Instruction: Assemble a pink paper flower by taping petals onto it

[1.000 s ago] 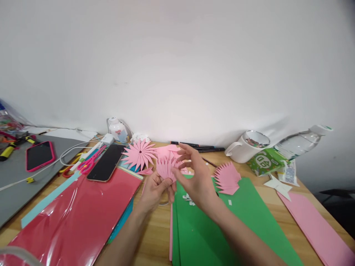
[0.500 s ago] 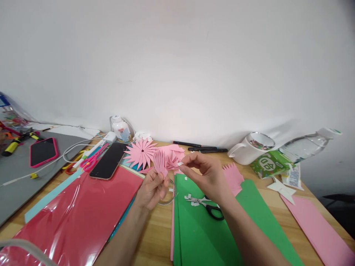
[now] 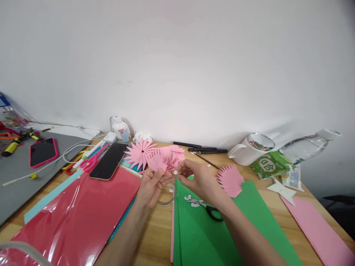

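Observation:
My left hand (image 3: 151,186) is closed on a pleated pink paper fan (image 3: 156,162), holding it by its base above the table. My right hand (image 3: 198,179) pinches a tiny white scrap (image 3: 175,172) right beside the fan's lower edge. A finished pink paper flower (image 3: 140,152) lies just behind the fan, with more folded pink pieces (image 3: 173,152) next to it. Another pink fan (image 3: 230,179) rests on the green paper sheets (image 3: 249,218) to the right of my right hand. Black-handled scissors (image 3: 206,207) and small white scraps lie on the green paper under my right wrist.
A red sheet (image 3: 74,218) covers the left front, with a phone (image 3: 108,162) and pink scissors (image 3: 93,159) behind it. A glue bottle (image 3: 121,129), dark pens (image 3: 206,150), a white mug (image 3: 251,149), a green packet (image 3: 270,162), a lying water bottle (image 3: 305,147) and pink sheets (image 3: 318,229) stand along the back and right.
My right hand closed from spread fingers into a pinch, came down and moved left to the fan's base. My left hand turned the fan and raised it slightly.

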### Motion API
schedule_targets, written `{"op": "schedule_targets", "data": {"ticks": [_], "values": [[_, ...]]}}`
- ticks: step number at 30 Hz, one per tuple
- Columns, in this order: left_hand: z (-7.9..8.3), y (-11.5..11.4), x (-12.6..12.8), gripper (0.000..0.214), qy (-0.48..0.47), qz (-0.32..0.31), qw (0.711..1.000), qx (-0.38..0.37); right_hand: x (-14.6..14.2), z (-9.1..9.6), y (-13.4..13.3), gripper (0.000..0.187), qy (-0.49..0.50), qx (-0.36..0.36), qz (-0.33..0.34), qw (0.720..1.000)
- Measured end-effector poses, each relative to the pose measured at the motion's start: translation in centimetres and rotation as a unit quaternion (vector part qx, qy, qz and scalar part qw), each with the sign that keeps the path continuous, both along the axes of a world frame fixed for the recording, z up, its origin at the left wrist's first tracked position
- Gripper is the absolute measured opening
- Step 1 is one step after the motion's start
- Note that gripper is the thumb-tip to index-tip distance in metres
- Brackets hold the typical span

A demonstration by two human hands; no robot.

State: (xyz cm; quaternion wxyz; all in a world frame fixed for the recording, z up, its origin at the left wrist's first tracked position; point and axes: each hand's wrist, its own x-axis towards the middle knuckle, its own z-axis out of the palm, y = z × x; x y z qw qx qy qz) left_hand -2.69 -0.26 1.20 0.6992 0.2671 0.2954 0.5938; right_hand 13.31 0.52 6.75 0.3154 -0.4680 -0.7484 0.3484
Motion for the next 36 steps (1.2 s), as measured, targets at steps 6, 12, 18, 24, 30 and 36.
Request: {"op": "schedule_targets", "data": {"ticks": [6, 12, 18, 24, 30, 36], "values": [[0.2, 0.0, 0.0, 0.024, 0.010, 0.005, 1.000, 0.003, -0.4, -0.5, 0.0, 0.015, -0.121, 0.080, -0.021, 0.989], [0.4, -0.1, 0.0, 0.022, 0.005, -0.003, 1.000, 0.009, -0.7, -0.4, -0.3, 0.021, -0.227, 0.146, -0.041, 0.962], [0.5, -0.1, 0.0, 0.023, 0.011, 0.003, 1.000, 0.004, -1.0, -0.3, -0.6, 0.020, -0.312, 0.190, -0.046, 0.930], [0.4, 0.1, 0.0, 0.023, 0.011, 0.000, 1.000, 0.005, -1.1, -0.6, -0.7, 0.013, -0.320, 0.206, -0.059, 0.923], [0.3, 0.1, 0.0, 0.023, 0.024, 0.001, 1.000, 0.006, -1.0, -0.4, -0.5, 0.016, -0.317, 0.164, -0.040, 0.933], [0.4, 0.0, 0.1, 0.024, 0.029, -0.007, 1.000, 0.011, -0.8, -0.1, -0.2, 0.018, -0.312, 0.124, -0.043, 0.941]]}}
